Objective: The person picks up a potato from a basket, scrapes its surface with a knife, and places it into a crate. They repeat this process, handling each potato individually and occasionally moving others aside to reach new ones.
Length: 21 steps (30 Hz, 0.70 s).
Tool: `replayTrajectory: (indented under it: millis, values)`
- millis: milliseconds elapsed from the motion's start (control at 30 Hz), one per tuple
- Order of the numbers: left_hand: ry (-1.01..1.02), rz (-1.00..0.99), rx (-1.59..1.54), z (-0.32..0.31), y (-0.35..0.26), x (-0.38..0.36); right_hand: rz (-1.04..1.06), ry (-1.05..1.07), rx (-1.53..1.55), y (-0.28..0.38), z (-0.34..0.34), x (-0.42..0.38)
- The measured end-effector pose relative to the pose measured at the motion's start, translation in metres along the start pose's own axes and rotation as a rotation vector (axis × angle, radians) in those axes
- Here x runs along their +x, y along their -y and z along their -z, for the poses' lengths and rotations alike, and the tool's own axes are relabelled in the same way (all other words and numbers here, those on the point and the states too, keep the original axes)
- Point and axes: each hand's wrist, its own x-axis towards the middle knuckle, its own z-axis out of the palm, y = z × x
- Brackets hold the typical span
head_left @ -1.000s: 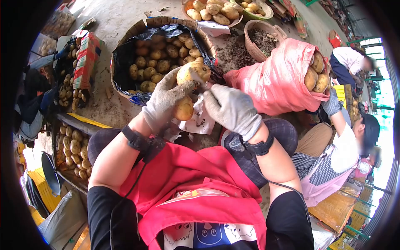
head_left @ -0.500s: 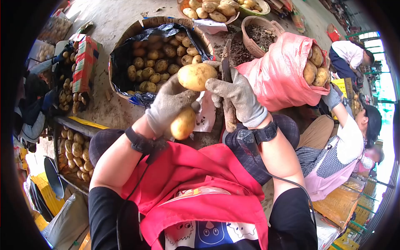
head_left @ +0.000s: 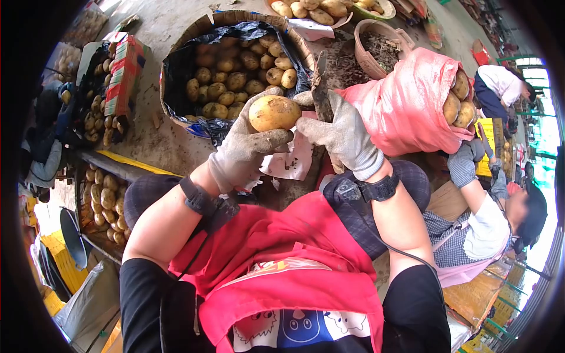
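Note:
A yellow potato (head_left: 274, 113) with dirt specks is gripped by my left hand (head_left: 244, 147), which wears a grey glove. My right hand (head_left: 347, 138), gloved too, is wrapped round a long, dirty, flat tool (head_left: 321, 88), and its thumb reaches close to the potato's right side. Beyond my hands stands a round basket (head_left: 169, 88) lined with black plastic, with several potatoes inside. To the right of it lies a pink sack (head_left: 400, 103), its mouth full of potatoes.
A pink basket (head_left: 360, 52) holds dirt. Potatoes fill a crate (head_left: 106, 203) at the left and a bowl (head_left: 321, 12) at the top. A co-worker (head_left: 485, 229) sits at the right, and another person (head_left: 497, 88) bends farther back.
The second potato, low by my left palm, is out of my hand and not visible now. The co-worker at the right has leaned and moved their arms. The view has shifted slightly.

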Motion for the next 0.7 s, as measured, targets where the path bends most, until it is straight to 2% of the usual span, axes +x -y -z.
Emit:
replayTrajectory:
  millis: [33,67,133,267,300,333,400,467,533,633,667,700]
  values:
    - [-0.003,-0.061,0.0,-0.001,0.001,0.003,0.107,-0.053,-0.047,-0.004,-0.001,0.003]
    - [-0.005,-0.121,0.0,-0.002,0.002,0.005,0.106,-0.048,-0.046,-0.006,0.003,0.003]
    - [-0.017,-0.139,0.019,0.0,0.002,0.007,0.276,-0.069,-0.601,-0.008,0.014,0.0]
    - [-0.034,-0.196,0.1,0.001,0.002,0.01,0.36,-0.022,-0.807,-0.02,0.015,-0.004]
    - [-0.032,-0.194,0.103,0.002,0.003,0.012,0.626,-0.028,-1.018,-0.019,0.014,-0.006]
    - [-0.035,-0.198,0.137,0.002,0.005,0.013,0.624,-0.032,-1.016,-0.019,0.009,-0.006]
    - [-0.035,-0.199,0.17,0.004,0.009,0.016,0.344,-0.147,-0.868,-0.015,-0.003,-0.008]
    - [-0.032,-0.206,0.152,0.005,0.013,0.019,0.399,-0.072,-0.842,-0.016,-0.01,-0.012]
    - [-0.044,-0.183,0.149,0.004,0.014,0.023,0.341,0.03,-0.886,-0.021,-0.011,-0.016]
    - [-0.056,-0.139,0.195,0.001,0.006,0.021,0.274,-0.215,-0.486,-0.004,-0.004,-0.012]
    - [-0.058,-0.108,0.299,-0.001,-0.001,0.018,0.229,-0.276,-0.334,0.004,0.0,-0.011]
    - [-0.045,-0.046,0.348,-0.002,-0.006,0.013,0.283,-0.22,-0.262,-0.008,0.006,-0.001]
